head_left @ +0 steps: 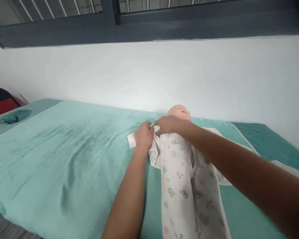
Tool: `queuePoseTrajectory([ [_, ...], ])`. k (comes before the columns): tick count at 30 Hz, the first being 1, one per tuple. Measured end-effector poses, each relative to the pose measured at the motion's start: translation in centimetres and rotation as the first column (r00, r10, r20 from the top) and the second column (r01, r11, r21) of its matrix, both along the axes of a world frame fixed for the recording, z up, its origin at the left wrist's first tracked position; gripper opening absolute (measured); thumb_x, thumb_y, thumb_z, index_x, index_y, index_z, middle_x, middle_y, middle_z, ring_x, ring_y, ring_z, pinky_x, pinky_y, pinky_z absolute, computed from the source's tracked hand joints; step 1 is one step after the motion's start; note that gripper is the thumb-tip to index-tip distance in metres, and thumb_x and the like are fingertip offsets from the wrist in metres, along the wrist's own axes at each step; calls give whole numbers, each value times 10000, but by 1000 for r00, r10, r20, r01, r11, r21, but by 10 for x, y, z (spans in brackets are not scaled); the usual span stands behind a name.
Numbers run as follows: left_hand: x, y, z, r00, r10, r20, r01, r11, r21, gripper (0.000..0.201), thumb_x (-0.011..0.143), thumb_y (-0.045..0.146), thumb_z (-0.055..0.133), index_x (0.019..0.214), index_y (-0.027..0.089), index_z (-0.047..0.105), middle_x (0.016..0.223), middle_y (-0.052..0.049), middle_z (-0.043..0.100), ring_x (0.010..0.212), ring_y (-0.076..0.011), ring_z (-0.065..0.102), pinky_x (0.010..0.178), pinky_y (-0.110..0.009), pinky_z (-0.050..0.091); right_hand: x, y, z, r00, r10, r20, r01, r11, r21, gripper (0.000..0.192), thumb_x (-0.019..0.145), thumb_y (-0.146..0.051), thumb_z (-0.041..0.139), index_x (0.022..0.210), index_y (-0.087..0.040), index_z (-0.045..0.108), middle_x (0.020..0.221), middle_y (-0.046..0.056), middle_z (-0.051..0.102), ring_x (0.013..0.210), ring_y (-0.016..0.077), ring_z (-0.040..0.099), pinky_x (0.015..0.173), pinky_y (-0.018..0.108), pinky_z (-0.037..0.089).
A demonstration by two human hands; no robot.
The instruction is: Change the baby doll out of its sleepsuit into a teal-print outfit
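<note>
Printed white romper (pixel 181 186) laid on teal bed (pixel 64 159), doll (pixel 179 112) dressed in it near wall, sleeve (pixel 154 146) gripped by left hand (pixel 144 135), collar pinched by right hand (pixel 167 124), fingers curled closed.

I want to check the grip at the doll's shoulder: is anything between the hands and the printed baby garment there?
Nothing visible. The left hand lies on the bunched sleeve of the garment, and the right hand grips its edge below the doll's head. Both touch the cloth directly on the teal bed cover.
</note>
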State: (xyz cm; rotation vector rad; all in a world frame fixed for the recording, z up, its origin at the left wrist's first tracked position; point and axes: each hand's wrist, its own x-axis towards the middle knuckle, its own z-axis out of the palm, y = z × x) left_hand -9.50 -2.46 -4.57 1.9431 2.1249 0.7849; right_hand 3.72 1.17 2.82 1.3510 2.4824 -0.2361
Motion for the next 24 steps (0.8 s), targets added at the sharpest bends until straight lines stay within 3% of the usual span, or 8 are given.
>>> queuePoseTrajectory([
  [5, -7, 1, 0, 994, 7, 105, -8, 1000, 8, 263, 862, 251, 432, 1032, 292, 628, 1043, -17, 706, 951, -205, 636, 728, -289, 437, 29, 11, 0, 990, 28, -137, -28, 1000, 2, 405, 795, -500, 582, 1170, -351, 618, 1142, 10, 659, 952, 254, 628, 732, 324, 442],
  [9, -12, 1, 1, 988, 5, 152, 1, 999, -40, 290, 842, 222, 434, 1040, 298, 632, 1032, -11, 706, 952, -197, 634, 722, -279, 439, 50, 10, 6, 986, -31, -161, 33, 999, 9, 386, 806, -495, 573, 1165, -369, 632, 1179, -1, 648, 1009, 271, 613, 802, 356, 451],
  [16, -19, -3, 4, 998, 3, 64, 9, 983, -184, 380, 807, 152, 423, 1073, 328, 630, 1071, -9, 704, 942, -212, 651, 698, -295, 445, 67, 3, 18, 974, -124, -190, 136, 989, 50, 368, 793, -432, 588, 1138, -337, 672, 1139, 12, 663, 993, 267, 612, 788, 359, 455],
  [24, -24, -10, 8, 993, -102, -57, 87, 971, -222, 511, 828, 153, 430, 1314, 302, 488, 1258, -63, 627, 1095, -239, 610, 814, -332, 462, 74, -1, 21, 971, -127, -201, 148, 985, 92, 374, 817, -424, 593, 1164, -308, 672, 1133, 46, 667, 991, 276, 602, 824, 382, 431],
])
